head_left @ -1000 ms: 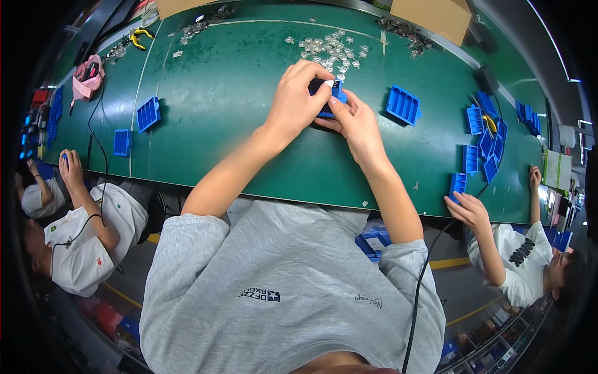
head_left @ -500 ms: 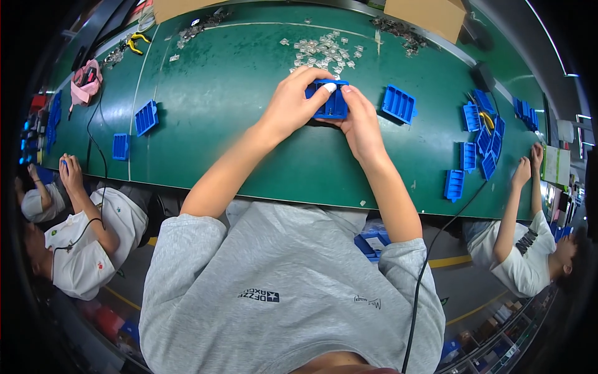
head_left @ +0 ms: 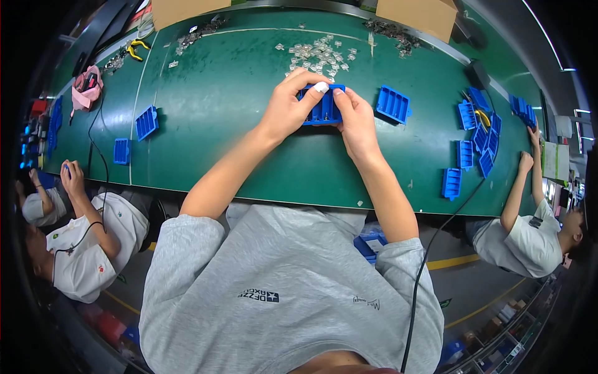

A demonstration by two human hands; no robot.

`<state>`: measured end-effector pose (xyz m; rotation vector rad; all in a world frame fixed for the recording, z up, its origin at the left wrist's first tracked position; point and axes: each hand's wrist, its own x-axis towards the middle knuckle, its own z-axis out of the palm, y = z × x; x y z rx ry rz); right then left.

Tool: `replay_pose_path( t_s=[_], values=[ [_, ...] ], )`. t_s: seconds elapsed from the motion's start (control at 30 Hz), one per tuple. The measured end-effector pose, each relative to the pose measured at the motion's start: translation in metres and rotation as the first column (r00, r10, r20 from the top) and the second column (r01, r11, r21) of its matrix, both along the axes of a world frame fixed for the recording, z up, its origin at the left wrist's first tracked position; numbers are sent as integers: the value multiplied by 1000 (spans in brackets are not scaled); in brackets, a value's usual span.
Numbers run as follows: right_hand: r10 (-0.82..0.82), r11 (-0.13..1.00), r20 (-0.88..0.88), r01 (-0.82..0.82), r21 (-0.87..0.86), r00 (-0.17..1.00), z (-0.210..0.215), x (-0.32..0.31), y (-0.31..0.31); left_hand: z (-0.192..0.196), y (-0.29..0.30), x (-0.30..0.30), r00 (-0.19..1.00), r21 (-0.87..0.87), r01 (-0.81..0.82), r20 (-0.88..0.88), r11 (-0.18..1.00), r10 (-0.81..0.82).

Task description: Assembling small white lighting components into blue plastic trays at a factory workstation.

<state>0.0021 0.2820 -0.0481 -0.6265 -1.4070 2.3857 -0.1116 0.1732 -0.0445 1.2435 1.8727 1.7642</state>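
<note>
Between both my hands is a blue slotted plastic case (head_left: 322, 111), its open compartments facing up, just above the green table. My left hand (head_left: 288, 106) is closed on the case's left side, its white-wrapped thumb pressing near the far edge. On the right side my right hand (head_left: 356, 119) grips it, with the thumb at the far right corner. Small metal bits seem to sit inside the slots, too small to name. Beyond my hands lies a spread of small clear pieces (head_left: 322, 55). Another blue case (head_left: 393, 105) lies to the right of my right hand.
Several blue cases (head_left: 479, 138) cluster at the right, and two others (head_left: 147, 123) lie left. Yellow-handled pliers (head_left: 136, 50) and a pink pouch (head_left: 86, 88) are far left. Dark small parts (head_left: 398, 32) lie at the back by a cardboard box (head_left: 420, 15). Co-workers sit on both sides.
The case has tilted and shifted slightly left and nearer in my hands, and my right thumb has moved onto its corner. The right co-worker's hand has reached toward the far blue cases.
</note>
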Motion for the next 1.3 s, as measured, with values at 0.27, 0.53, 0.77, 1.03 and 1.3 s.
replay_pose_path(
  t_s=[0.27,0.53,0.77,1.03,1.3],
  values=[
    [-62,998,101,58,40,993,2,0,2,-3,3,-1,939,-10,111,329,994,-101],
    [-100,981,123,78,178,987,30,12,26,-18,4,-14,778,-8,49,627,999,-33],
    [-559,261,107,52,964,823,-7,40,114,-6,-4,-34,836,-143,8,543,990,72],
    [-543,320,397,-255,912,740,7,30,75,0,-114,-111,894,-411,-426,-56,806,445],
    [-549,488,312,-6,873,776,0,25,89,27,-160,-97,514,-284,-850,-634,444,578]
  ],
)
